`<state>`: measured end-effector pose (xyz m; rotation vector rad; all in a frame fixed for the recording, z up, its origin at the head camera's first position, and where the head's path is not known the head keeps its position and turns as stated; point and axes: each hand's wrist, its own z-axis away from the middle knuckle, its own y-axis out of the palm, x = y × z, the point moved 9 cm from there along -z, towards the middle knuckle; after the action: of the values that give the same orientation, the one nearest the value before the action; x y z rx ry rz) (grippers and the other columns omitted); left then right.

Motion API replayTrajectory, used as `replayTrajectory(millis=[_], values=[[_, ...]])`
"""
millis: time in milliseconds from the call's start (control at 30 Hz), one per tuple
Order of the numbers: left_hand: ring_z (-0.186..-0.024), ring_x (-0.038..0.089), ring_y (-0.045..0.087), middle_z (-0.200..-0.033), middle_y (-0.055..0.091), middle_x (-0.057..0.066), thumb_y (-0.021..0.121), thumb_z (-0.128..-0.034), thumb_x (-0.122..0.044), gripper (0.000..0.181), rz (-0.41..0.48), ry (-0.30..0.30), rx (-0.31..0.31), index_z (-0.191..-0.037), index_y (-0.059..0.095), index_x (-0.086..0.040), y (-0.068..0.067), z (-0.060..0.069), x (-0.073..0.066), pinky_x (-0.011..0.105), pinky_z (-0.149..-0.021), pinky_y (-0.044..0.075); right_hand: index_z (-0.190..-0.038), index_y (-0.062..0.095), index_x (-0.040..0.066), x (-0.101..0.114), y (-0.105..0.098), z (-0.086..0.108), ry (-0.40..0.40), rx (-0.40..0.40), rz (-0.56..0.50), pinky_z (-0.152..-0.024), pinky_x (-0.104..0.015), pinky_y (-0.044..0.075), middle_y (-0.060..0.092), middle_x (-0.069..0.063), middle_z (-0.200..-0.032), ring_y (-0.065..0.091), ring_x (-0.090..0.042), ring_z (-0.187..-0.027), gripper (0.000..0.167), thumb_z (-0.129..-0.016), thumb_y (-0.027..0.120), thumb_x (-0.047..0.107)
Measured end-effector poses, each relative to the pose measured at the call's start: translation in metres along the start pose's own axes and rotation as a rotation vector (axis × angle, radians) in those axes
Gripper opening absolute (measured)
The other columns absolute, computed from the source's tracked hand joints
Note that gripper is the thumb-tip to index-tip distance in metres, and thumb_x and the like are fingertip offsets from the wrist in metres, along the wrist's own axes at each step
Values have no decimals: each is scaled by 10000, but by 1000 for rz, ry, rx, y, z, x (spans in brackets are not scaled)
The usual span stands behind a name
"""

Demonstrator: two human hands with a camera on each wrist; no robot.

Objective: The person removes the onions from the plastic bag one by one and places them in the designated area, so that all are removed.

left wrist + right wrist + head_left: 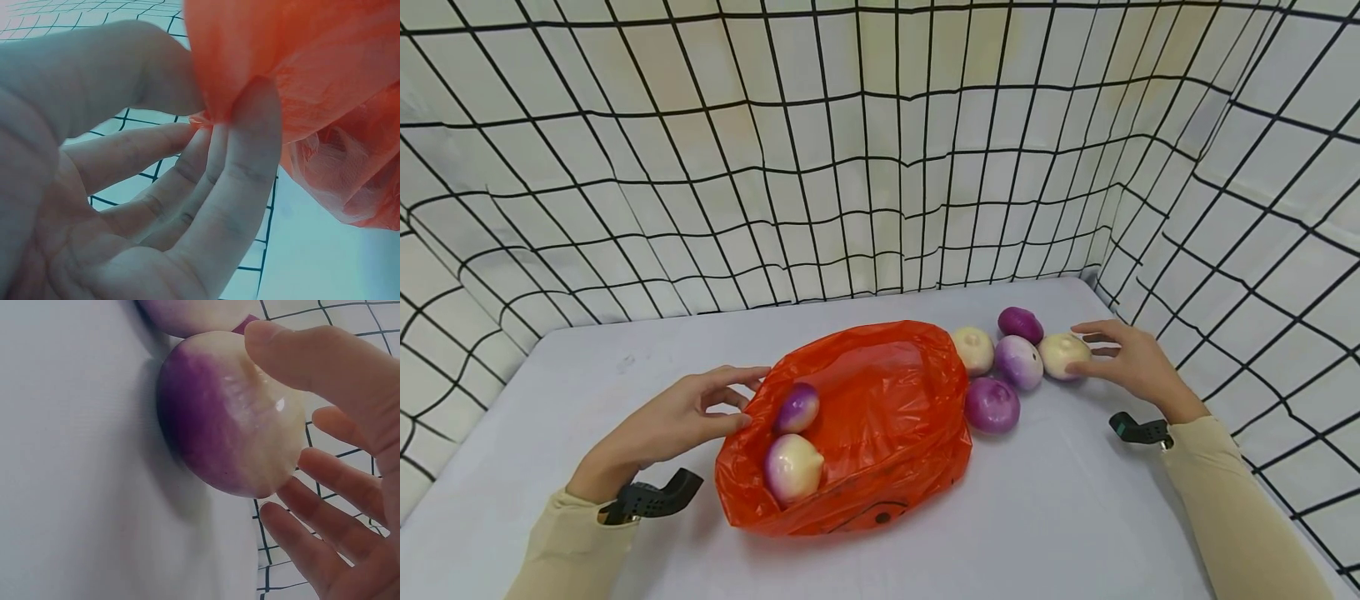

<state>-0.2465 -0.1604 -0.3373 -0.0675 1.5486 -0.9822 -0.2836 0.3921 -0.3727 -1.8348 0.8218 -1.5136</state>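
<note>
Now the left hand [685, 418] pinches the bag [917, 477] at nine o'clock; right hand [1137, 367] spread round the onion [1058, 357] at three: loose grip, and it could roll.

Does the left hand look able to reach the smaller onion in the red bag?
Probably yes: the red bag gapes open above the smaller onion, though the left hand pinches the bag and may need to let go first.

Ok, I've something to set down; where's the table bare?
Bare table lies on the near side between the red bag and right sleeve, and left of the bag beyond the left hand. Crowded: between bag and right hand, where five onions cluster.
</note>
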Motion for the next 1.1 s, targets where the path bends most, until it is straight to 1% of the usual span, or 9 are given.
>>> replayTrajectory(millis=[100,200,333,467,667,733,800,967,1100], values=[[-1210,331,634,-1425,563,184,697,-975,-213,586,-1,-3,-3,-1521,501,-123,0,2,1,286,-812,640,-1410,604,81,5,-3,0,-3,-8,-5,-1039,-489,516,620,-167,-1434,632,-387,-1271,738,-820,869,437],[-1213,331,632,-1428,561,183,698,-974,-216,588,1,-5,-8,-1521,501,-126,0,4,2,293,-814,642,-1410,601,101,9,-8,1,-5,-28,-9,-1041,-477,505,622,-180,-1429,645,-395,-1254,736,-815,873,437],[-1214,329,632,-1431,560,184,700,-973,-211,588,5,-8,-15,-1521,503,-126,-1,6,5,296,-812,643,-1404,609,134,15,-13,2,-12,-48,-12,-1003,-324,549,630,-177,-1417,662,-390,-1226,718,-808,879,430],[-1214,321,631,-1430,561,180,696,-975,-208,588,12,-9,-18,-1523,500,-127,-1,8,6,291,-812,642,-1408,607,126,23,-13,1,-28,-47,-25,-964,-178,550,628,-166,-1417,662,-384,-1227,730,-802,885,425],[-1196,301,653,-1398,587,159,701,-973,-218,576,-14,9,-25,-1515,518,-154,-2,6,4,266,-810,628,-1415,603,109,33,-10,1,-54,-54,-46,-903,1,475,638,-165,-1390,652,-382,-1236,734,-802,891,393],[-1192,297,657,-1389,594,150,701,-971,-220,566,-23,13,-27,-1507,529,-164,-2,4,3,261,-810,620,-1409,609,118,36,-10,2,-60,-65,-59,-884,30,449,646,-146,-1370,659,-367,-1223,717,-803,893,376],[-1191,292,657,-1385,596,142,702,-971,-223,561,-25,11,-25,-1504,534,-171,-2,3,3,259,-810,618,-1398,619,139,40,-9,4,-65,-73,-69,-880,22,460,654,-101,-1346,683,-291,-1196,692,-803,895,361],[-1193,292,656,-1381,594,141,700,-972,-216,563,-16,25,-16,-1507,532,-162,0,-1,0,263,-817,616,-1353,651,140,56,-5,6,-128,-91,-125,-908,-42,515,646,68,-1237,677,54,-1067,632,-789,913,256],[-1200,293,650,-1379,591,144,702,-972,-223,570,-11,39,-12,-1510,526,-156,0,0,-4,287,-838,625,-1330,667,114,74,-1,3,-164,-80,-140,-934,-96,543,647,67,-1248,648,123,-1047,610,-783,916,219]])
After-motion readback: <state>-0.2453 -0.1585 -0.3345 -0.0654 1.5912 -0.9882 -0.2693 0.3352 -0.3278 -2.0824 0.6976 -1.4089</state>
